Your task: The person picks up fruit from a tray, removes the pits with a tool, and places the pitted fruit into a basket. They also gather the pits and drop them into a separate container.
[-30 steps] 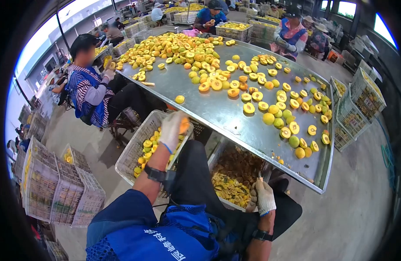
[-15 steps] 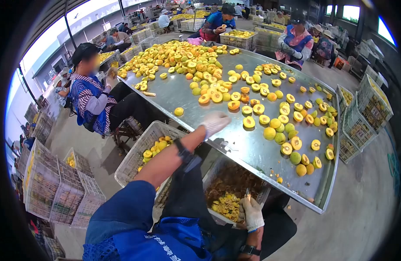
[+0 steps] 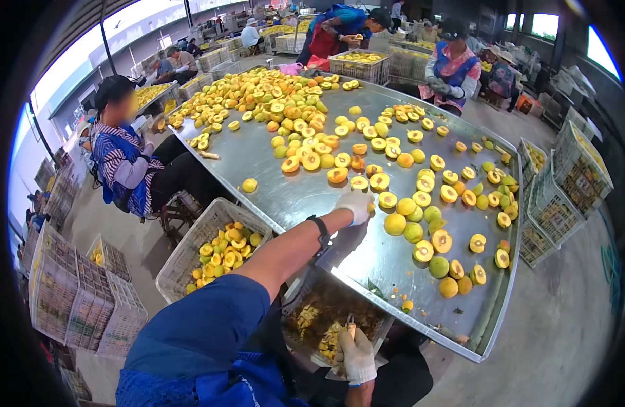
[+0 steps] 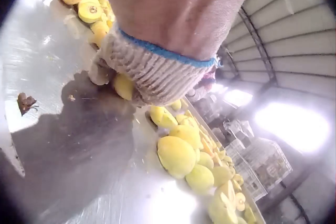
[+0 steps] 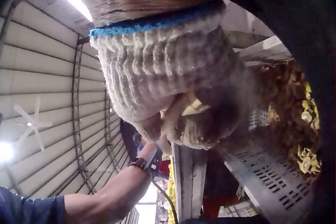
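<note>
Over the metal table (image 3: 285,203), my gloved left hand (image 3: 355,206) has its fingers round a small yellow fruit piece (image 3: 371,205). The left wrist view shows that yellow fruit (image 4: 123,86) between thumb and fingers of the glove (image 4: 152,71). Halved fruit (image 3: 387,200) lies just beside the hand. Low above a crate of scraps (image 3: 312,319), my gloved right hand (image 3: 356,359) grips a small tool (image 3: 352,327), its tip pointing away from me. In the right wrist view, the glove (image 5: 163,71) is curled round a pale handle (image 5: 181,108).
A crate of cut fruit (image 3: 166,271) stands left of my legs, below the table edge. A large fruit heap (image 3: 272,95) covers the table's far left. People sit or stand around the table. Stacked crates (image 3: 560,176) stand at the right, others (image 3: 75,292) at the left.
My left hand has gone from the fruit crate, where it held an orange piece, onto the table and round another piece. The right hand keeps its tool. Across the table, a person has risen.
</note>
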{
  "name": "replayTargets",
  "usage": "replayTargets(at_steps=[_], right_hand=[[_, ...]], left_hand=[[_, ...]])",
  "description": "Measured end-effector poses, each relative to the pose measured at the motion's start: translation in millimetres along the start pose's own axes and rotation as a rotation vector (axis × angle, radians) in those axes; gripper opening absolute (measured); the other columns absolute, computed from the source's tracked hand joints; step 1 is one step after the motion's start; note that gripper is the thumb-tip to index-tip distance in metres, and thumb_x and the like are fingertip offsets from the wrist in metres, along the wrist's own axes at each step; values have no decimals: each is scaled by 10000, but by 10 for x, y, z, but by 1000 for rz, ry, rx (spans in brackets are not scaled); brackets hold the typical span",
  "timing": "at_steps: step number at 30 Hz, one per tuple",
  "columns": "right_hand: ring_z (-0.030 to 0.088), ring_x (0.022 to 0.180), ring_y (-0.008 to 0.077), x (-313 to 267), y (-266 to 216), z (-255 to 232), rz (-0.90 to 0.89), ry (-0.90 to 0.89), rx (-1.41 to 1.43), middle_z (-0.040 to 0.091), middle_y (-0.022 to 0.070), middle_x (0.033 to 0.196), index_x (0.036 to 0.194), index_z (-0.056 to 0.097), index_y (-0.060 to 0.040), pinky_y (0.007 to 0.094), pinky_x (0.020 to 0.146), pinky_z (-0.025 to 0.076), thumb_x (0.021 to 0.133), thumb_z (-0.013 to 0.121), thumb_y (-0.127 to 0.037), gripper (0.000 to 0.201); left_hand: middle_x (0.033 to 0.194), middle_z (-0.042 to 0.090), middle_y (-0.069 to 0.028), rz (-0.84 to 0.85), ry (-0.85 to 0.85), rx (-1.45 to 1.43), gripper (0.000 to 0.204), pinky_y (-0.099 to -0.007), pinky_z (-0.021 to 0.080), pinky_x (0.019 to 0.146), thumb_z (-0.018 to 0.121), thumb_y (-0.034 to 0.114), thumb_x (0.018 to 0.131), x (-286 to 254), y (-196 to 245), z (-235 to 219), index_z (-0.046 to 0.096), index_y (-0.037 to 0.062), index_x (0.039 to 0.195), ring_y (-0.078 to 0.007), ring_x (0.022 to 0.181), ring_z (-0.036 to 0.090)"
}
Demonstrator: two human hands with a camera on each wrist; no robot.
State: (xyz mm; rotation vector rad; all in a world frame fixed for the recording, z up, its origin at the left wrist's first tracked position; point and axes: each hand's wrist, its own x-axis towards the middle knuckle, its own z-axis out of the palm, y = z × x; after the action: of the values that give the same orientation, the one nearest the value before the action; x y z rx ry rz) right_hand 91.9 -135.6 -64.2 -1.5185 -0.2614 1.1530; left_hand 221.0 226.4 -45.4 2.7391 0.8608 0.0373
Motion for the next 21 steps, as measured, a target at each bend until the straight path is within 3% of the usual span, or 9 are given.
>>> replayTargets(at_steps=[4,5,8,11,14,16,18,20,21], right_hand=[[495,502,102,137,240,-2,-94,0,-22,523,12,661,957,591,-55,282,444,430,1039,563,-259,222],[495,502,102,88,189,-2,-101,10,-32,523,12,661,957,591,-55,282,444,430,1039,563,-259,222],[483,495,100,-29,73,5,-75,131,119,526,16,668,1000,592,-56,284,429,423,1063,551,-333,288],[436,465,88,-6,79,-62,-142,205,492,519,7,662,1111,578,-89,283,396,381,1070,524,-469,385],[449,445,92,22,115,-72,-266,158,428,529,-9,671,1205,590,-132,285,400,408,1074,503,-494,395],[499,480,80,-63,-39,60,-367,126,318,557,-22,732,1333,574,-131,252,439,442,1075,498,-496,453],[506,509,80,216,274,27,-730,289,68,580,-7,833,1348,553,-109,236,460,441,1075,521,-436,427],[553,572,110,-282,-228,173,-405,59,632,605,66,942,1365,505,-42,257,498,476,1056,463,-210,354],[552,569,110,-325,-280,180,-408,72,615,611,71,943,1366,497,-42,254,498,473,1048,454,-202,358]], left_hand=[[1053,749,-190,102,-90,-22,385,-450,561,889,709,338,801,-96,-139,30,752,108,1106,-359,1001,718],[1052,752,-184,83,-146,-99,455,-435,562,892,730,332,755,-253,-104,-59,751,113,1153,-357,995,719],[1109,732,-204,343,-108,-402,546,-406,555,916,762,317,700,-888,-3,-173,732,82,1192,-358,1044,701],[1259,659,-201,477,-363,-482,588,-405,494,1025,790,316,748,-1702,293,-520,695,54,1266,-340,1177,629],[1180,675,-201,814,-436,-468,474,-423,505,991,750,212,749,-2134,454,-487,707,34,1186,-371,1137,629],[1163,677,-201,773,-428,-492,472,-424,506,985,752,203,747,-2347,563,-531,701,34,1186,-381,1133,626],[1173,674,-189,651,-392,-474,571,-419,508,989,763,164,742,-2595,607,-565,632,45,1284,-385,1120,636],[1235,659,-189,665,-163,-658,702,-413,501,1016,783,156,741,-2672,514,-393,541,41,1390,-364,1149,643],[1268,649,-188,614,-155,-696,728,-406,498,1026,784,143,751,-2725,508,-425,512,31,1418,-340,1176,640]])
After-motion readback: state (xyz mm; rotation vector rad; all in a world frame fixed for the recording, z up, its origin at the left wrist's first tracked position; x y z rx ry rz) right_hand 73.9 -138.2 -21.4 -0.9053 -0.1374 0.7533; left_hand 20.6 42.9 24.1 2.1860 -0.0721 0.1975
